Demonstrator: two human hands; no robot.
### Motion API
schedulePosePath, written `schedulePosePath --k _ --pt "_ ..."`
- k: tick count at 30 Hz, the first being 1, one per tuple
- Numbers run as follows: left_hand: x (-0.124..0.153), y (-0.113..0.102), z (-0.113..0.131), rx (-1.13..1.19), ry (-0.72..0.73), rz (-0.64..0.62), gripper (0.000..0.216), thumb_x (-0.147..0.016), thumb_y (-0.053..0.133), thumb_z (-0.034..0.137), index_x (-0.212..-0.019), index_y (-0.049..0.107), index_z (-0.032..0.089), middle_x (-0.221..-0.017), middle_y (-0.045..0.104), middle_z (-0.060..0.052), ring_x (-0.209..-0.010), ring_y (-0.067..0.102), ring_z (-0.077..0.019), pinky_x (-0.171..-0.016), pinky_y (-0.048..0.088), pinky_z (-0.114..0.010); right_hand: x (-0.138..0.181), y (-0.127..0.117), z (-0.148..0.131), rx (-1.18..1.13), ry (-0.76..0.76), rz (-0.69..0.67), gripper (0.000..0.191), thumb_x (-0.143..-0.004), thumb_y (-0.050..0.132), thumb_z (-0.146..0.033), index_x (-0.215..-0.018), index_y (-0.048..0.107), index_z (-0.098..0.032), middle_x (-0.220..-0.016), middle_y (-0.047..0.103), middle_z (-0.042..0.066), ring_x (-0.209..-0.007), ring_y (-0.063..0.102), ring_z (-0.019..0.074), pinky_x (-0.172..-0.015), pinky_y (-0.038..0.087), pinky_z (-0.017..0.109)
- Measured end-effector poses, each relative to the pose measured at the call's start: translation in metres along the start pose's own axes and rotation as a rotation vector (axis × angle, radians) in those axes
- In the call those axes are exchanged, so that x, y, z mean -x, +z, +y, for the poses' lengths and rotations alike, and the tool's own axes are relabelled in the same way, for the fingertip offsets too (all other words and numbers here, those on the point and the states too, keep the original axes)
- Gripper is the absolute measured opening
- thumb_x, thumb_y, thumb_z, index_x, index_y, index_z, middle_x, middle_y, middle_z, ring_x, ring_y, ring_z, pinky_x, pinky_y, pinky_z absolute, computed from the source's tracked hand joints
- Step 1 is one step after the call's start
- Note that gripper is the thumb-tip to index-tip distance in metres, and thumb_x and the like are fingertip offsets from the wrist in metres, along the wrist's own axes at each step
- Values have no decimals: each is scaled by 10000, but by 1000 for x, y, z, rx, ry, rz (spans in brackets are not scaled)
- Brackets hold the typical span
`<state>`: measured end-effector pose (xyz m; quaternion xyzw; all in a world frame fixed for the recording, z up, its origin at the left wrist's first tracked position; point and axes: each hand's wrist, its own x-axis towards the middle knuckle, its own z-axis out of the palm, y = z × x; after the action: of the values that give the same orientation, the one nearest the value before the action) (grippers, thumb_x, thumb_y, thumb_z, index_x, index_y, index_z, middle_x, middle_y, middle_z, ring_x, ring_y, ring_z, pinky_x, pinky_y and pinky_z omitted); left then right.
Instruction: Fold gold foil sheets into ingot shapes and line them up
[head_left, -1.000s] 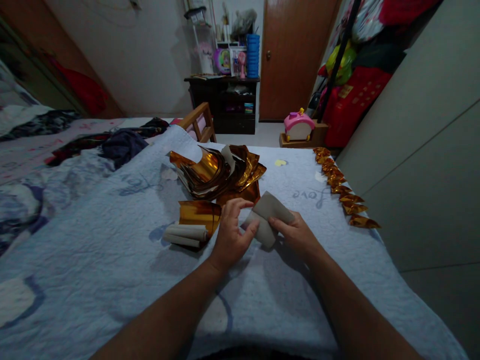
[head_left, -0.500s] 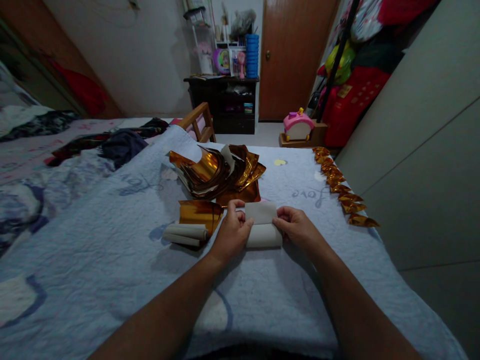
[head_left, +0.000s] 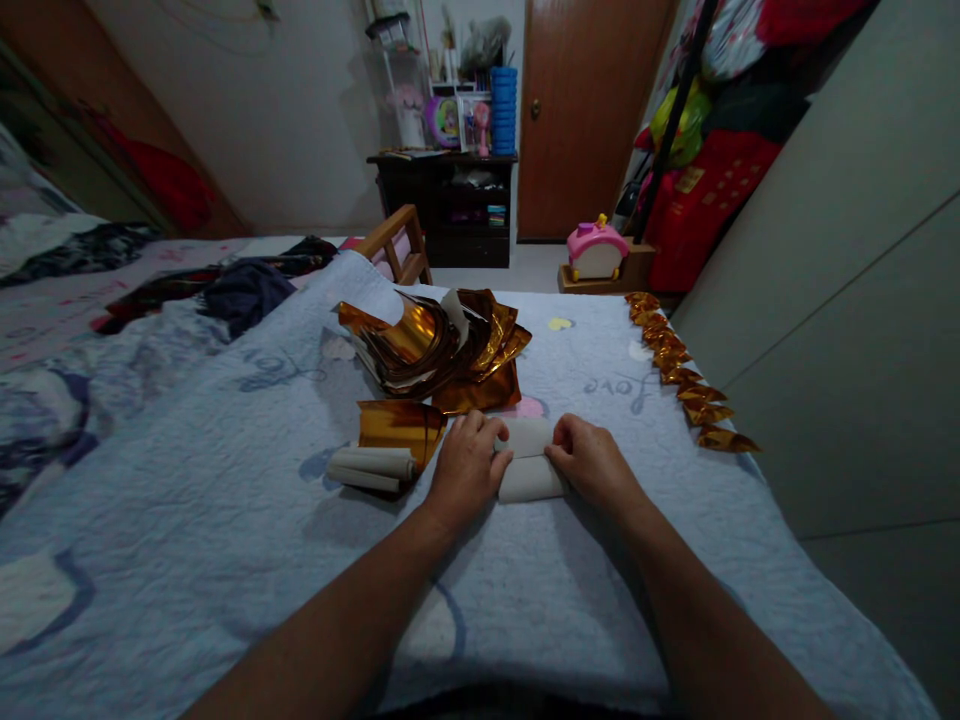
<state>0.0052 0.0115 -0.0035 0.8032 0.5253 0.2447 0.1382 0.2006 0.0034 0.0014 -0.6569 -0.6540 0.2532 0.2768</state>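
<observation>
A sheet of paper [head_left: 531,478], pale grey on the side that shows, lies on the bed with a crease across its middle. My left hand [head_left: 469,462] grips its left edge, thumb and fingers closed at the crease. At the right edge my right hand [head_left: 590,455] pinches the same sheet. Just left of my left hand are a gold foil sheet [head_left: 397,425] and some rolled grey-backed sheets [head_left: 373,465]. Behind them spreads a fanned stack of gold foil paper [head_left: 420,335]. Folded gold pieces [head_left: 703,412] form a row along the right side of the bed.
A light blue patterned bedspread [head_left: 247,540] covers the surface under my hands. Rumpled clothes [head_left: 247,292] lie at the left. Beyond the bed stand a wooden rail [head_left: 401,240], a dark cabinet [head_left: 442,215] and a pink toy [head_left: 597,250]. A pale panel [head_left: 847,300] rises at the right.
Both hands have moved slightly nearer along with the paper, whose upper part now lies lower. My left fingers have curled in from behind the sheet. The stack and folded pieces have not moved.
</observation>
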Motion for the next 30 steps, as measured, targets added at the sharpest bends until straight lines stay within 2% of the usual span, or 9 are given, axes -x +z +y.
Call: schedulePosePath --k 6,11,14,17,22,27,30 --pt "0 6 -3 129 240 -157 275 -831 541 7 -894 717 209 -955 651 -58 -953 570 -224 -832 471 -337 0 -6 3 -71 13 -52 152 -776 634 -172 -649 567 -223 -559 577 -5 -546 498 151 -542 290 275" --pt "-1 8 -3 144 245 -187 268 -866 544 57 -934 750 215 -987 672 -72 -970 586 -233 -859 487 -353 0 -16 6 -270 95 -293 74 -747 580 -155 -723 591 -224 -509 561 -33 -435 475 132 -462 292 254" --pt "-1 7 -4 144 262 -194 255 -886 540 82 -939 750 217 -996 674 -67 -969 586 -229 -872 490 -353 1 -22 7 -316 116 -401 187 -700 502 -91 -783 611 -218 -537 555 -34 -448 465 134 -462 306 254" --pt "-2 7 -5 118 295 -207 252 -903 532 88 -968 745 205 -1013 679 -75 -984 591 -231 -890 496 -358 4 -28 9 -292 10 -439 291 -651 473 -49 -826 640 -213 -632 567 -27 -558 498 139 -533 354 250" --pt "-2 7 -7 135 334 -208 265 -893 533 75 -1017 739 185 -1058 689 -105 -1014 601 -250 -909 513 -385 7 -32 9 -229 -188 -467 367 -695 472 -26 -957 626 -230 -748 578 -30 -679 517 147 -635 389 252" --pt "0 4 -8 172 342 -193 298 -874 521 53 -1037 728 191 -1075 688 -102 -1051 599 -244 -952 502 -384 7 -28 3 -107 -266 -393 346 -705 511 9 -942 607 -224 -763 531 -32 -684 476 140 -657 370 253" --pt "0 3 -7 184 335 -203 265 -905 513 97 -1027 730 190 -1059 689 -98 -1033 602 -238 -945 499 -376 7 -29 1 -42 -295 -406 382 -694 598 10 -994 643 -223 -860 535 -11 -759 509 146 -703 394 253"
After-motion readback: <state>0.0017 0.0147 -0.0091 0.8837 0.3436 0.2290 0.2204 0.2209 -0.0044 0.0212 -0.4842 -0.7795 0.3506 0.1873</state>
